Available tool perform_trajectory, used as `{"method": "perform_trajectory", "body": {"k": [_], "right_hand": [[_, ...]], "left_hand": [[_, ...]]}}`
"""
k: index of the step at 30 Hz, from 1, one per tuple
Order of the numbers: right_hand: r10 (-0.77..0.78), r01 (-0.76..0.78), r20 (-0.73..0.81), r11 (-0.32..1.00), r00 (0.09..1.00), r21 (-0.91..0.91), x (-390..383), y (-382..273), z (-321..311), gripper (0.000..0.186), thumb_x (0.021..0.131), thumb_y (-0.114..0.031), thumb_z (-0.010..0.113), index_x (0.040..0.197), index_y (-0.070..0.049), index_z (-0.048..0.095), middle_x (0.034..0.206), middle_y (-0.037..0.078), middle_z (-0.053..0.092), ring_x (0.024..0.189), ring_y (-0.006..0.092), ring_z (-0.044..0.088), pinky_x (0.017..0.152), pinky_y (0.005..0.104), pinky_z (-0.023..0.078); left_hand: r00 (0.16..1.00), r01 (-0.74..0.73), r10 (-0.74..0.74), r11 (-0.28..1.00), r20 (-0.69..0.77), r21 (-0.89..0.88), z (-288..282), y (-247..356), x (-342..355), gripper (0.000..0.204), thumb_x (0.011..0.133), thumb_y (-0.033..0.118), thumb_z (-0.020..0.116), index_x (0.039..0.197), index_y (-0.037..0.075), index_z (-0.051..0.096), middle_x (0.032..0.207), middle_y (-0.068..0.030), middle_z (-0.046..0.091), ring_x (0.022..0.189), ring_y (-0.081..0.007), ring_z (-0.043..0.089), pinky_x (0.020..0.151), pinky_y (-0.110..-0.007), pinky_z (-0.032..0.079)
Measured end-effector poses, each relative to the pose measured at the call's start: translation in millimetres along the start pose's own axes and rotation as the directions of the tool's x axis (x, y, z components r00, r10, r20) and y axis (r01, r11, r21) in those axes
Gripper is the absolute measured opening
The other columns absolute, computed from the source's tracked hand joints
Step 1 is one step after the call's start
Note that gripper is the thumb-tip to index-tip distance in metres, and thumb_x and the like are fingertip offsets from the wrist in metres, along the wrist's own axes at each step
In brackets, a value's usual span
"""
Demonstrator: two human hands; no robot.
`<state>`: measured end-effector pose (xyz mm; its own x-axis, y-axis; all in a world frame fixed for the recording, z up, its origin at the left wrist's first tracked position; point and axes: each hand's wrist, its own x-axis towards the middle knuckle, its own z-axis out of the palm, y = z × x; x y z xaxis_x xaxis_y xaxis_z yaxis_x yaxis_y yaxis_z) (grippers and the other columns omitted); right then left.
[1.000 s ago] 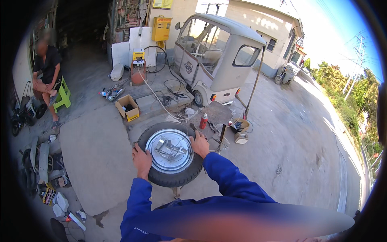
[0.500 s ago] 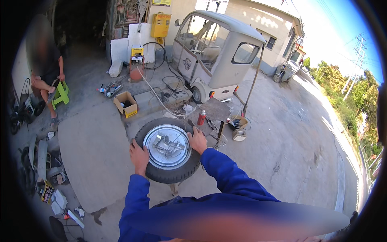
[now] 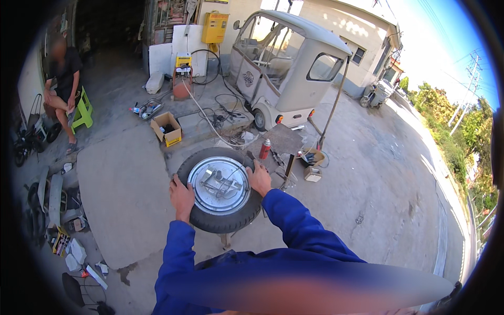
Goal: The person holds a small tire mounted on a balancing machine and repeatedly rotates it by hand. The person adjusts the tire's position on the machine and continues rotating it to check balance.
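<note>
A wheel (image 3: 222,220) with a black tyre and a silver metal hub lies flat on a low stand (image 3: 226,240), most of which it hides. On the hub rests a metal bracket-like part (image 3: 219,182), with a thin cable running from it. My left hand (image 3: 182,198) grips the tyre's left side, fingers over the rubber. Opposite it, my right hand (image 3: 259,179) holds the upper right of the tyre, its fingers partly out of sight round the edge.
Beyond the wheel stand a red spray can (image 3: 265,149) and a small white box (image 3: 313,174). An open carton (image 3: 166,129) sits farther left. A grey covered three-wheeler (image 3: 294,68) is parked behind. A person (image 3: 65,79) sits by a green stool (image 3: 82,110). Scrap parts (image 3: 55,202) lie left.
The view has shifted slightly, so the surroundings sit a little differently in it. Both hands stay on the tyre, and the wheel looks almost unmoved.
</note>
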<state>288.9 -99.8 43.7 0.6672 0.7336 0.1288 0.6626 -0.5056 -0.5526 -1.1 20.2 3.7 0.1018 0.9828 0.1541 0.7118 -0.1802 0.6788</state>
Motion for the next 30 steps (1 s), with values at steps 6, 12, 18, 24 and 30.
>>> {"method": "perform_trajectory", "body": {"k": [6, 12, 18, 24, 30], "right_hand": [[-0.001, 0.001, -0.010, 1.000, 1.000, -0.016, 3, 3, 3, 0.071, 0.102, -0.051, 0.056, 0.159, -0.010, 0.045, 0.147, 0.029, 0.056, 0.134, 0.0469, 0.057, 0.111, 0.0522, 0.047], [-0.009, 0.009, -0.023, 1.000, 1.000, -0.028, 5, 4, 5, 0.071, 0.102, -0.051, 0.056, 0.159, -0.009, 0.045, 0.146, 0.029, 0.057, 0.131, 0.0475, 0.058, 0.109, 0.0528, 0.048], [-0.029, 0.028, -0.036, 0.999, 0.999, -0.031, 2, 4, 5, 0.070, 0.102, -0.051, 0.055, 0.156, -0.007, 0.047, 0.146, 0.031, 0.057, 0.129, 0.0483, 0.060, 0.108, 0.0526, 0.049], [-0.028, 0.026, -0.044, 0.999, 0.999, -0.046, 5, 5, 9, 0.070, 0.102, -0.051, 0.056, 0.155, -0.005, 0.048, 0.144, 0.032, 0.058, 0.128, 0.0485, 0.061, 0.107, 0.0522, 0.049], [-0.020, 0.018, -0.027, 0.998, 0.999, -0.064, 8, 11, 11, 0.073, 0.102, -0.052, 0.055, 0.158, -0.007, 0.044, 0.147, 0.031, 0.056, 0.129, 0.0481, 0.060, 0.106, 0.0540, 0.050]], "left_hand": [[1.000, -0.002, 0.002, 1.000, -0.007, -0.012, 2, 0, 2, 0.073, 0.097, 0.025, 0.070, 0.158, 0.003, 0.037, 0.153, -0.0273, 0.048, 0.138, -0.0467, 0.050, 0.112, -0.053, 0.046], [1.000, 0.004, -0.004, 1.000, -0.012, -0.031, 4, -2, 2, 0.072, 0.097, 0.025, 0.070, 0.157, 0.002, 0.038, 0.153, -0.0284, 0.048, 0.139, -0.0475, 0.049, 0.113, -0.053, 0.045], [1.000, -0.002, 0.001, 1.000, -0.029, -0.027, 8, -5, 2, 0.071, 0.097, 0.025, 0.069, 0.157, 0.003, 0.037, 0.152, -0.0278, 0.048, 0.137, -0.0480, 0.050, 0.111, -0.054, 0.046], [1.000, 0.000, 0.000, 1.000, -0.021, -0.028, 6, -5, 3, 0.071, 0.098, 0.026, 0.069, 0.158, 0.003, 0.037, 0.153, -0.0278, 0.047, 0.138, -0.0475, 0.049, 0.112, -0.054, 0.046], [1.000, 0.007, -0.007, 1.000, -0.009, -0.021, 5, -4, 3, 0.072, 0.098, 0.026, 0.069, 0.158, 0.003, 0.037, 0.153, -0.0280, 0.046, 0.138, -0.0475, 0.049, 0.112, -0.054, 0.045]]}}
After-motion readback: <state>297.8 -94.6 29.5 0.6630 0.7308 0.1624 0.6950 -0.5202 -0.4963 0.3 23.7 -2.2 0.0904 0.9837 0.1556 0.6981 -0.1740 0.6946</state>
